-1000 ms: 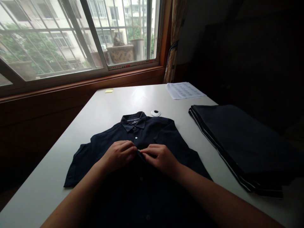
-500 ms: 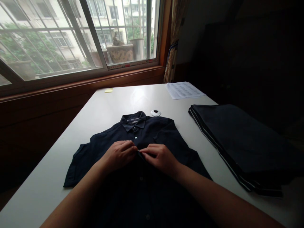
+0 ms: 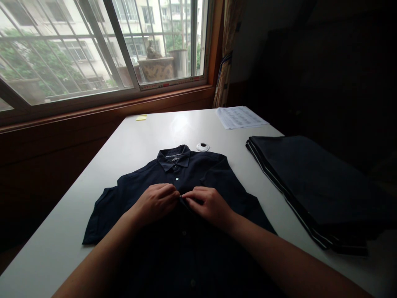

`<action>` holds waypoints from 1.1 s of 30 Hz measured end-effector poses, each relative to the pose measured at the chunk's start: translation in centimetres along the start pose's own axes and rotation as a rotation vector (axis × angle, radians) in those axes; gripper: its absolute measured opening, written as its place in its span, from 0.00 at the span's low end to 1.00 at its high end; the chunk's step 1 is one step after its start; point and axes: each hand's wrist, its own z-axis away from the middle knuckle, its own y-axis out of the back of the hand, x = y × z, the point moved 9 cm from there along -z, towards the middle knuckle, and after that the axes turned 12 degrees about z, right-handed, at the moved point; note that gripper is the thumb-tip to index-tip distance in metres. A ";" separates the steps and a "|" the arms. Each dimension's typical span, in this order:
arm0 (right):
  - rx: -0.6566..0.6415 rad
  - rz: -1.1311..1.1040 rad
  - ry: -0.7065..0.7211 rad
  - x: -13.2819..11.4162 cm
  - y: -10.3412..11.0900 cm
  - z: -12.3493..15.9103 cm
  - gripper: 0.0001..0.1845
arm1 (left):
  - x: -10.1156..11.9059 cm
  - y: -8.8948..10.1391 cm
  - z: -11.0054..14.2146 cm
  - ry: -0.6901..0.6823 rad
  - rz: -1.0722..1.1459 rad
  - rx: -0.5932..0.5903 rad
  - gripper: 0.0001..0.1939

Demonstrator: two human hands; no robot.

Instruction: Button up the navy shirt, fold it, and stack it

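A dark navy short-sleeved shirt [image 3: 214, 174] lies flat, front up, on a white table [image 3: 149, 136], collar pointing away from me. Both hands meet at the shirt's button strip, just below a small white button [image 3: 177, 179]. My left hand [image 3: 156, 202] has its fingers curled and pinches the left edge of the strip. My right hand [image 3: 207, 205] pinches the right edge, fingertips touching those of the left. What sits between the fingertips is too small to make out.
A stack of folded dark cloth with pale edging [image 3: 313, 186] fills the table's right side. A small round white object [image 3: 202, 147] lies just beyond the collar. Printed sheets [image 3: 240, 117] and a yellow note [image 3: 141, 118] sit at the far edge, under a barred window [image 3: 102, 45].
Almost nothing differs. Both hands stay pinched at the same spot on the button strip, with only slight finger shifts.
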 end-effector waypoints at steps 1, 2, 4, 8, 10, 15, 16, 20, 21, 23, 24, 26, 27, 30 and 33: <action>0.008 0.005 -0.004 0.0 0.1 0.0 0.09 | 0.0 0.0 0.0 0.001 0.012 0.001 0.09; 0.016 0.009 -0.008 0.0 0.2 0.0 0.10 | 0.0 0.1 0.0 0.001 0.023 0.006 0.09; 0.034 0.012 -0.017 0.0 0.4 0.0 0.11 | 0.1 0.3 -0.1 -0.001 0.044 0.015 0.09; 0.031 0.023 -0.012 0.0 0.4 0.0 0.14 | 0.1 0.4 -0.1 -0.012 0.049 0.020 0.08; 0.020 0.025 0.000 0.0 0.3 0.0 0.13 | 0.0 0.4 0.0 0.002 0.044 0.011 0.08; 0.023 0.028 0.010 -0.1 0.4 0.0 0.13 | -0.3 0.4 0.4 0.021 0.004 0.016 0.09; 0.024 0.033 0.011 -0.1 0.4 0.1 0.13 | -0.4 0.4 0.5 0.023 -0.004 0.017 0.09; 0.027 0.044 0.015 -0.2 0.4 0.1 0.13 | -0.6 0.3 0.7 0.030 -0.011 0.019 0.07; 0.027 0.045 0.014 -0.2 0.4 0.2 0.12 | -0.6 0.4 0.7 0.029 -0.013 0.025 0.06; 0.028 0.045 0.012 -0.2 0.4 0.2 0.11 | -0.5 0.7 0.7 0.019 -0.018 0.048 0.05; 0.030 0.044 0.013 -0.3 0.4 0.2 0.11 | -0.5 0.8 0.7 0.015 -0.017 0.061 0.05; 0.037 0.040 0.018 -0.4 0.5 0.2 0.11 | -0.3 1.1 0.6 0.009 -0.011 0.091 0.05; 0.041 0.038 0.020 -0.4 0.5 0.2 0.11 | -0.3 1.2 0.6 0.010 -0.005 0.100 0.05; 0.039 0.044 0.023 -0.4 0.4 0.3 0.11 | -0.5 1.2 0.6 0.015 0.016 0.103 0.05; 0.029 0.056 0.022 -0.3 0.3 0.2 0.11 | -0.7 1.0 0.7 0.021 0.035 0.087 0.06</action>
